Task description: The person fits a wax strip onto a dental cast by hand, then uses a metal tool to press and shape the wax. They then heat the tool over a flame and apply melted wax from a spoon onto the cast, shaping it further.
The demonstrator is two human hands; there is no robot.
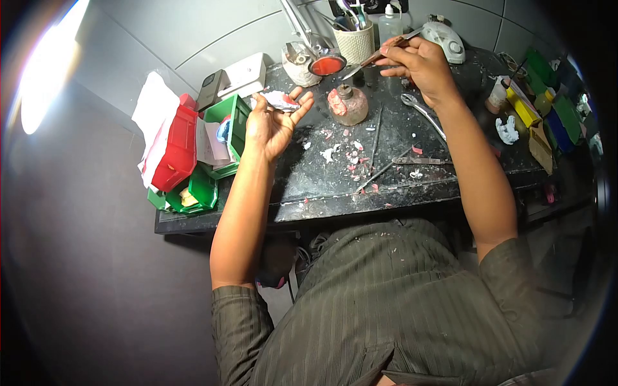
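Note:
My left hand [272, 127] is palm up at the left of the dark bench, holding a white and pink piece [279, 100] between thumb and fingers. My right hand [420, 67], raised at the upper right, grips a thin knife-like tool [376, 56] whose metal blade points down to the left. Below the blade stands a round glass burner [349, 106] with a metal cap and a pink lump on its side. A round red-faced object [327, 64] is just left of the blade tip. Whether a flame burns cannot be seen.
Green bins [237, 132] and a red bin [175, 149] stand at the left. A woven cup [355, 44] of tools is at the back. Pliers [425, 116], a long flat tool [421, 161] and pink and white scraps lie on the bench [302, 186]. Boxes [523, 106] crowd the right.

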